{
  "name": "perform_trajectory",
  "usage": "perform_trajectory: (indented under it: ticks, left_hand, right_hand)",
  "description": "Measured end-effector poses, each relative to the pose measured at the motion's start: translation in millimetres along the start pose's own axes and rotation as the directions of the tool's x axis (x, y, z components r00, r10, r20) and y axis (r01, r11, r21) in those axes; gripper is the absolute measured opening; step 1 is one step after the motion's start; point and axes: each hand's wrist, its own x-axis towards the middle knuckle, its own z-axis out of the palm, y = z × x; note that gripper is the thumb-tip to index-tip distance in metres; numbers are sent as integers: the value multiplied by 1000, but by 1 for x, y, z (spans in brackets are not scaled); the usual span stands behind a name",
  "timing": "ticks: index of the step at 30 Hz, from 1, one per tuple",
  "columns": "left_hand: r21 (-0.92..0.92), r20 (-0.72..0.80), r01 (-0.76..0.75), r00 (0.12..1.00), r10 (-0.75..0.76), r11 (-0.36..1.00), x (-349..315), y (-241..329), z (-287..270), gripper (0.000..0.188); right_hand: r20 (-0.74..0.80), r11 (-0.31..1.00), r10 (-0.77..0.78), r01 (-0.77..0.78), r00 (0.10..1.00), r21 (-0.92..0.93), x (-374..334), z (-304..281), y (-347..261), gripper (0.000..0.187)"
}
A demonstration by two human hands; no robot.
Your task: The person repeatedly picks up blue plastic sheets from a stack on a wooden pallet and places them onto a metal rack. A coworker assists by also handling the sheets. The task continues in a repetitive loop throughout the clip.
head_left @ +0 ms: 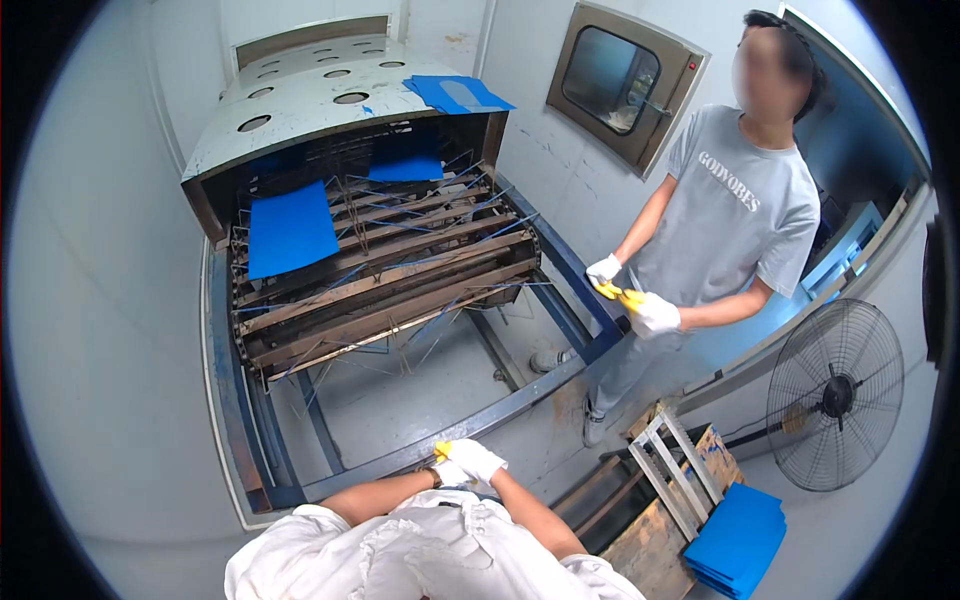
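My left hand [447, 471] and my right hand [481, 459] are pressed together in front of my chest, both in white gloves with yellow patches. The right hand lies over the left, and I see no object in either. They hover over the blue steel frame [520, 403] at the near end of a slatted conveyor [400, 290]. A blue sheet [289, 229] lies on the conveyor's left side, and another blue sheet [405, 162] sits further in under the machine's hood.
A co-worker in a grey shirt [730, 215] stands at right, gloved hands [632, 297] together. More blue sheets [457, 93] rest on the perforated machine top [300, 100]. A stack of blue sheets [740, 540] sits by a wooden pallet [660, 520]. A floor fan [835, 395] stands at right.
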Motion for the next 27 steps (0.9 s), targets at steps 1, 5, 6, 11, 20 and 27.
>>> perform_trajectory:
  ticks: [1, 5, 6, 11, 20, 27]
  left_hand:
    - [-39, 18, 21, 1000, -20, 999, 0, -1, 0, 18]
    - [39, 61, 190, 980, -192, 981, -31, -50, 26, 18]
    - [61, 77, 227, 970, -231, 972, -39, -64, 32, 23]
    - [-330, 138, 600, 794, -592, 728, -73, -87, -24, 21]
    - [-697, -8, 594, 552, -834, 401, -168, -96, -114, 28]
    - [-810, -81, 441, 569, -818, 387, -197, -96, -163, 29]
  right_hand:
    - [3, 999, 35, -35, 999, 23, -2, -2, -5, 44]
    - [12, 997, 83, -83, 997, -8, 0, -3, -20, 42]
    - [-56, 999, 18, -20, 998, -40, 6, 1, -9, 42]
    - [-278, 999, 33, -38, 960, -13, 16, -19, -17, 43]
    - [-123, 959, 152, -176, 981, -220, 82, 6, 12, 47]
    - [17, 750, 189, -133, 982, -647, 109, 57, 2, 43]
